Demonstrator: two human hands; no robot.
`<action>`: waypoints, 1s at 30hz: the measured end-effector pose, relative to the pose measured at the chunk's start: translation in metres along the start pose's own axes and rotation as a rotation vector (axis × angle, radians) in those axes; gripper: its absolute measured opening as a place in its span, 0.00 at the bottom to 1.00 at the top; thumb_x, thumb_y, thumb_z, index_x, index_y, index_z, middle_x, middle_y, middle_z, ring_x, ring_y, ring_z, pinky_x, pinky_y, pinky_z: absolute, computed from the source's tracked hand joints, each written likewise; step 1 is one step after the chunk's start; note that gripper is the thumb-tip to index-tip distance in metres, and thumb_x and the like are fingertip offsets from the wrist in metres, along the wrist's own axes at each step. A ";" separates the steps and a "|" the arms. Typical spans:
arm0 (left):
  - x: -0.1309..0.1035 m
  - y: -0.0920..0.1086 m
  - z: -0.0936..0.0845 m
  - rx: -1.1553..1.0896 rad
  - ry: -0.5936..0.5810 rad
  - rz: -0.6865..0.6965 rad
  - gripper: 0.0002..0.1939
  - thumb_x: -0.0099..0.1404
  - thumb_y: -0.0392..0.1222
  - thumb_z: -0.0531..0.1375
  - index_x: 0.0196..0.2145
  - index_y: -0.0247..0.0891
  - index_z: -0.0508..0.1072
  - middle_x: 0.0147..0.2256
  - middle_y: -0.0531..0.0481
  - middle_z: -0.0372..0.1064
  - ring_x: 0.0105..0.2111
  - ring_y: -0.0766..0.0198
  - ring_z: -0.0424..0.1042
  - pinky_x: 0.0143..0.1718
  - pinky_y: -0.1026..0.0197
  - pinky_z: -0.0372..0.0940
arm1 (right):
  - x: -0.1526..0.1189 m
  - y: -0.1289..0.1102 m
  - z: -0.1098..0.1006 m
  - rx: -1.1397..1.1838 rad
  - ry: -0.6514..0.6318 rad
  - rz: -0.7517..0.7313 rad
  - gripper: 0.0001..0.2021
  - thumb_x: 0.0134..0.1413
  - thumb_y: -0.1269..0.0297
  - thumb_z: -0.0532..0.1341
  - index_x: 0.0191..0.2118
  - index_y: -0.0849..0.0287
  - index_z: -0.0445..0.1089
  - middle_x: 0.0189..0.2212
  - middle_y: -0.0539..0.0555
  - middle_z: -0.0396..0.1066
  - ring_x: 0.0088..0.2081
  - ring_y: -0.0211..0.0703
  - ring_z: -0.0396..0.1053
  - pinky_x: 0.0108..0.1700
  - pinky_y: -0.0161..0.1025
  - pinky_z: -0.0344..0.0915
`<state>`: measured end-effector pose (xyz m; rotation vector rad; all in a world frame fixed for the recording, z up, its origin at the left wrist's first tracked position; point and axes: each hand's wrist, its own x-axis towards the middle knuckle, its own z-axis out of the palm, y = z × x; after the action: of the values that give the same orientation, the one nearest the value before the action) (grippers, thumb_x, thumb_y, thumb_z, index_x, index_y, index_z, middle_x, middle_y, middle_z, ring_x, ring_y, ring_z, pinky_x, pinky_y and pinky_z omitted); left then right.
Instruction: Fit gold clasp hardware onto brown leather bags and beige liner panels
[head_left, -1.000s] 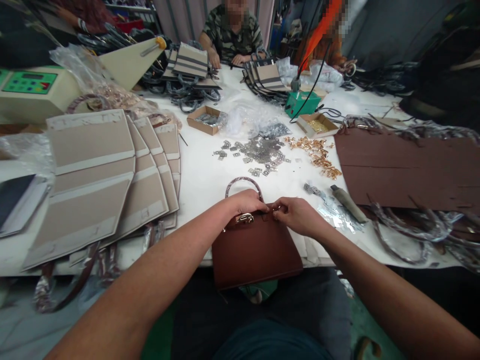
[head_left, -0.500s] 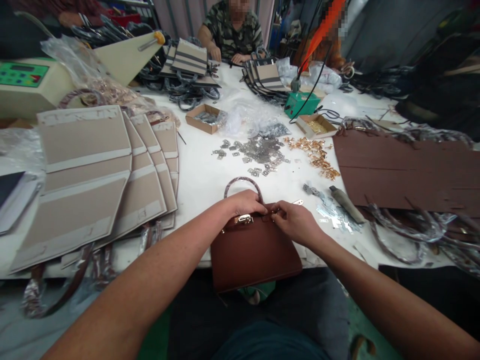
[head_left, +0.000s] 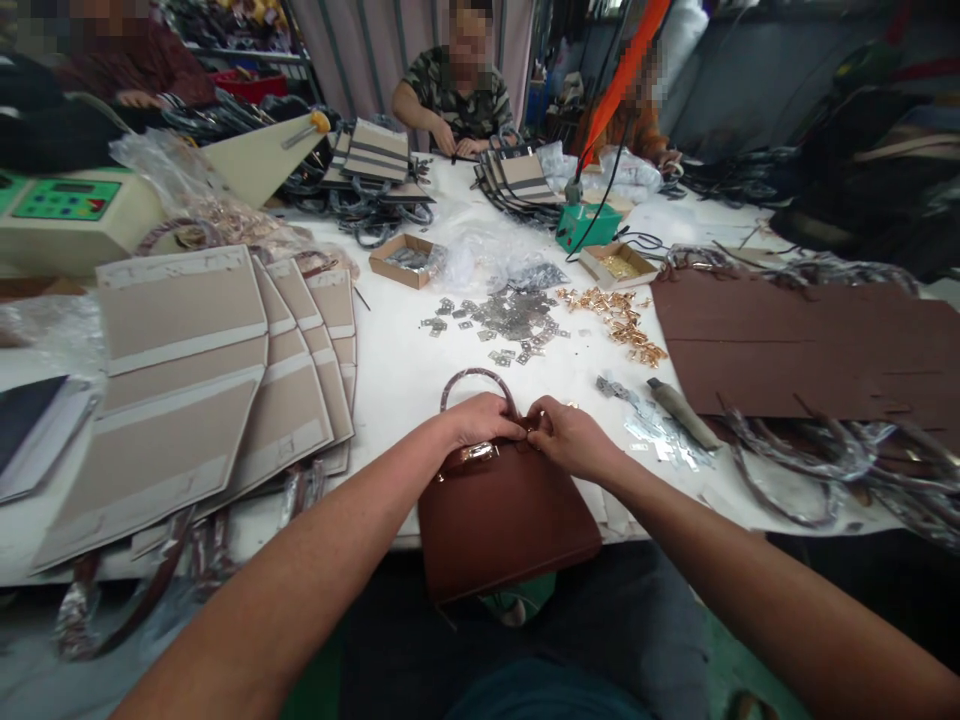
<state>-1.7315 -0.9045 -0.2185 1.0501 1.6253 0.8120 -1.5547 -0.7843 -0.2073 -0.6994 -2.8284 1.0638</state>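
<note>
A small brown handbag [head_left: 504, 520] hangs over the near edge of the white table [head_left: 405, 370], its wrapped handle [head_left: 469, 378] lying on the tabletop. My left hand [head_left: 480, 418] grips the bag's top edge just above the gold clasp [head_left: 471, 453]. My right hand [head_left: 571, 436] pinches the same top edge right beside it, fingertips touching the left hand. What the fingers pinch is hidden.
Beige bag panels [head_left: 187, 350] fan out at the left. Silver metal parts [head_left: 502, 318] and gold parts [head_left: 619, 320] lie scattered mid-table, with a tool [head_left: 682, 412] and brown panels [head_left: 795, 345] at the right. Other people [head_left: 457, 85] sit at the far side by striped bags [head_left: 375, 150].
My hands have drawn closer together on the bag's top and shifted slightly left. The camera has tilted, so the far side of the room shows more.
</note>
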 end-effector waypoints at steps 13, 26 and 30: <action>-0.063 0.053 0.021 0.042 0.024 0.123 0.15 0.55 0.50 0.67 0.36 0.37 0.80 0.36 0.49 0.80 0.40 0.56 0.77 0.47 0.60 0.68 | -0.066 -0.002 -0.005 0.566 0.106 -0.023 0.18 0.59 0.50 0.68 0.50 0.54 0.77 0.39 0.52 0.80 0.41 0.48 0.76 0.42 0.41 0.70; -0.169 0.126 0.066 0.518 0.709 0.461 0.14 0.66 0.44 0.64 0.48 0.40 0.78 0.50 0.46 0.77 0.51 0.52 0.75 0.54 0.52 0.68 | -0.153 -0.065 -0.023 0.759 0.501 -0.221 0.17 0.58 0.55 0.68 0.50 0.55 0.73 0.38 0.52 0.79 0.41 0.49 0.78 0.44 0.42 0.74; -0.223 0.098 0.133 0.513 1.303 0.631 0.24 0.67 0.47 0.67 0.59 0.42 0.71 0.56 0.41 0.71 0.56 0.50 0.71 0.60 0.46 0.67 | -0.178 -0.109 -0.014 0.662 0.723 -0.343 0.14 0.65 0.59 0.65 0.55 0.51 0.72 0.41 0.52 0.81 0.40 0.48 0.80 0.43 0.41 0.77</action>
<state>-1.5516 -1.0677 -0.0849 1.5667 2.7154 1.7978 -1.4357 -0.9234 -0.1060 -0.3900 -1.7556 1.2434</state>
